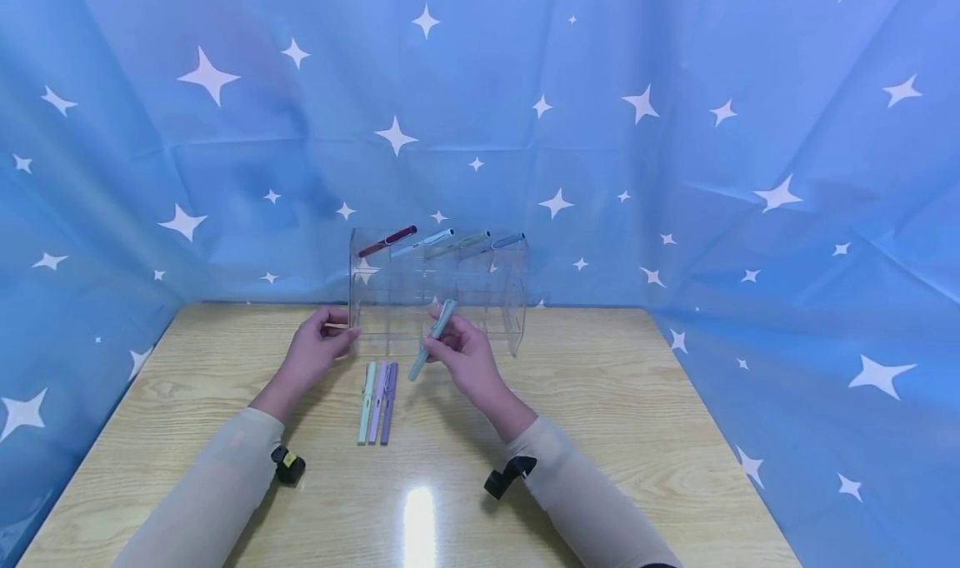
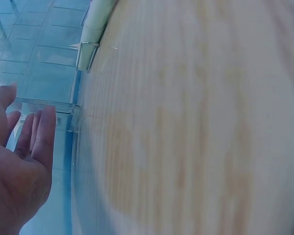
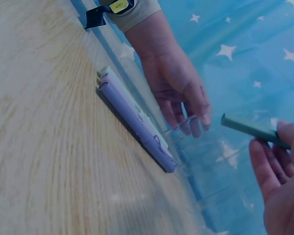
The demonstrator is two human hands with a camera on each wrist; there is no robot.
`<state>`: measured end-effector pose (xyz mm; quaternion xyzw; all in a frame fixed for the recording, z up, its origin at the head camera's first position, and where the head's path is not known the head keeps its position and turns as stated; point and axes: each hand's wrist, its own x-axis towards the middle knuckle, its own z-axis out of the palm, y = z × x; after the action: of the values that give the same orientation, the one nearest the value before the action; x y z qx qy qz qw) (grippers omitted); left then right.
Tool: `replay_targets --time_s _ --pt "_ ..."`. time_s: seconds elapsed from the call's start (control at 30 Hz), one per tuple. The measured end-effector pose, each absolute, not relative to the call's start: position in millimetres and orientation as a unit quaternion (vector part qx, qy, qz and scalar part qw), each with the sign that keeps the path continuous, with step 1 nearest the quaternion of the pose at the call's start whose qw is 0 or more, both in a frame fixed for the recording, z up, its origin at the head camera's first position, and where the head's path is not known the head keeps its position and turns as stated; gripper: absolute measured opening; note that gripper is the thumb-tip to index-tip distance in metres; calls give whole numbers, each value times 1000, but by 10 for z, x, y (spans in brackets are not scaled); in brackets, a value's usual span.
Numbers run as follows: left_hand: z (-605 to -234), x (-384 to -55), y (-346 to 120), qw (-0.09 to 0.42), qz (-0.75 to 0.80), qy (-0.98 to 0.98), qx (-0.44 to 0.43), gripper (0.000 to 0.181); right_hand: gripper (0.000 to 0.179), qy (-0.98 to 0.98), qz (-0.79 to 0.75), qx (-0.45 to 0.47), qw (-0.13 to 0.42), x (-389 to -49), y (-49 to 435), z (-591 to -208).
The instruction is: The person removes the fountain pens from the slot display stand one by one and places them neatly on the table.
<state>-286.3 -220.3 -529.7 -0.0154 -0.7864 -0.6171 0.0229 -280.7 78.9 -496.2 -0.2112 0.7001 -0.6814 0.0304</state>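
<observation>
A clear stand with compartments (image 1: 406,322) stands at the back of the table. My left hand (image 1: 318,341) holds its left side edge between thumb and fingers; in the left wrist view the fingers (image 2: 43,134) reach around that edge. My right hand (image 1: 470,358) pinches a grey-green pen (image 1: 433,337), tilted in front of the stand's middle. The right wrist view shows one end of this pen (image 3: 247,128) sticking out past the fingers. On the table between the hands lie a mint pen (image 1: 366,406), a lilac pen (image 1: 377,406) and a purple pen (image 1: 389,406), side by side.
Along the stand's top, a dark red pen (image 1: 386,241), a light blue pen (image 1: 425,242), a green pen (image 1: 471,240) and a blue pen (image 1: 508,241) lie slanted. Behind it hangs a blue star-patterned cloth (image 1: 480,93). Light glares off the wooden table (image 1: 600,401) near the front.
</observation>
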Motion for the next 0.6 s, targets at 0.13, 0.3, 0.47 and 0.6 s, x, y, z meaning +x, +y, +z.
replay_targets --time_s 0.13,0.3,0.47,0.6 --pt "-5290 -2857 -2205 19 -617 -787 -14 46 71 684 -699 -207 42 -2808 794 -4975" --pt "-5289 -2859 -2205 19 -616 -787 -14 45 94 661 -725 -189 50 -2822 816 -4998" --pt "-5302 -2874 -2210 22 -615 -788 -16 43 92 665 -724 -182 41 -2830 843 -5003" --pt "-5323 -2886 -2221 25 -614 -788 -17 42 89 679 -712 -177 34 -2827 855 -5011"
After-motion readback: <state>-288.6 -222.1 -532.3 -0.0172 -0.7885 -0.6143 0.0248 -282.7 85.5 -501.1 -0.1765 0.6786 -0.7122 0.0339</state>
